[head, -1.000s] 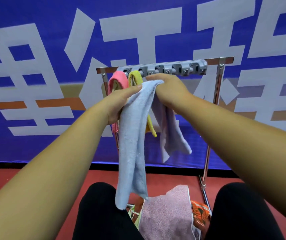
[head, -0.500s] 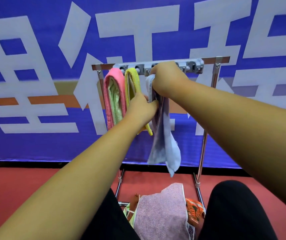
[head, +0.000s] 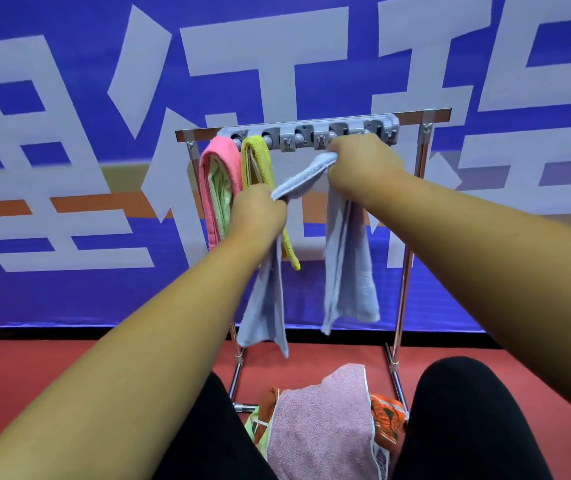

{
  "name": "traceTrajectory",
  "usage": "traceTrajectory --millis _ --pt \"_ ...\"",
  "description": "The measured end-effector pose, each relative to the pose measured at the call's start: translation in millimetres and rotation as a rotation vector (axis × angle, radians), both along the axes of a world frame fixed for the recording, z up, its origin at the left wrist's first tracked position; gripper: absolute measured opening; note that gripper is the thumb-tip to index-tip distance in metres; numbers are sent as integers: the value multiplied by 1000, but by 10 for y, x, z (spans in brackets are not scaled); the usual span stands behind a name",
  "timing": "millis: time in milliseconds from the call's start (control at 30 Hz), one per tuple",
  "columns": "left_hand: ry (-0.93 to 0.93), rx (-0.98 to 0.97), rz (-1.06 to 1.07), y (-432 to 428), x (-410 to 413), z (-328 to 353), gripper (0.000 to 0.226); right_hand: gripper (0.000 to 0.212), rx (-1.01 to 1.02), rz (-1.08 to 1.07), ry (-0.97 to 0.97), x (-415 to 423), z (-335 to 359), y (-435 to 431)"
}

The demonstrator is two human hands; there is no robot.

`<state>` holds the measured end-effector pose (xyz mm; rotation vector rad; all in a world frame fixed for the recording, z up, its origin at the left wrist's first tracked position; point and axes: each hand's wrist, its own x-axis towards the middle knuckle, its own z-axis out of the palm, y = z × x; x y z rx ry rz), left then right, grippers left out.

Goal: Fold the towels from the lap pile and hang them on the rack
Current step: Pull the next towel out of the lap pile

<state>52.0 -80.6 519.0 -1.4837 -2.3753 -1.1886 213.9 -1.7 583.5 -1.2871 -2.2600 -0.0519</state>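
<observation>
A light blue towel (head: 348,258) is stretched between both hands just in front of the metal rack (head: 422,161). My left hand (head: 258,211) grips its lower end, and one tail hangs down from it. My right hand (head: 363,164) grips the upper end right below the grey hook bar (head: 311,133), with the other tail hanging under it. A pink towel (head: 216,188) and a yellow towel (head: 259,164) hang folded at the rack's left end. On my lap lies the pile, topped by a mauve towel (head: 318,424).
An orange patterned cloth (head: 386,415) sticks out beneath the mauve towel. A blue banner (head: 69,133) with large white characters stands close behind the rack. The floor (head: 17,368) is red. My black-clad knees frame the lap pile.
The hands have drawn apart: my right hand shifted right along the hook bar and my left hand pulled the towel's other end down-left, so the bunched blue towel now spans between them.
</observation>
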Motion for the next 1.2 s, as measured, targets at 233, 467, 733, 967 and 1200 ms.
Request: traceTrajectory --millis 233,467,733,967,1200 --pt "141 29 18 -17 -22 401 18 16 -133 26 -13 -44 -341 64" --pt "212 30 29 -23 78 567 20 28 -183 65 119 -263 -548 -96" --pt "355 30 102 -93 -254 587 22 12 -142 54 185 -410 -335 -80" --pt "360 -11 150 55 -655 753 14 8 21 97 48 -677 -13 86" --pt "442 -47 230 308 -926 1071 14 8 136 122 -14 -956 254 423"
